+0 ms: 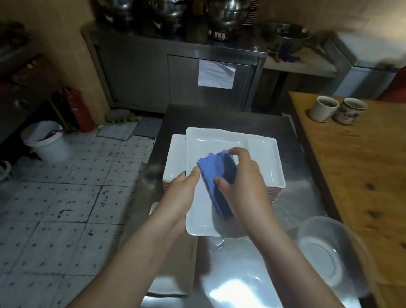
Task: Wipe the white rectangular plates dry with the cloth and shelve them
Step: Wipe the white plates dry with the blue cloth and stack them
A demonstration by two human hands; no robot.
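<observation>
A white rectangular plate (212, 147) is held above the steel table, its near left edge gripped by my left hand (180, 196), thumb on top. My right hand (243, 182) holds a folded blue cloth (216, 170) and presses it on the middle of the plate. Beneath and behind it sits a stack of white rectangular plates (175, 161), showing at the left and at the right side.
The steel table (245, 294) is wet near me. A clear glass bowl (331, 253) stands at its right edge. Two mugs (323, 108) sit on the wooden table (380, 183). On the tiled floor at the left stand a white bucket (47, 141) and a red extinguisher (77, 109).
</observation>
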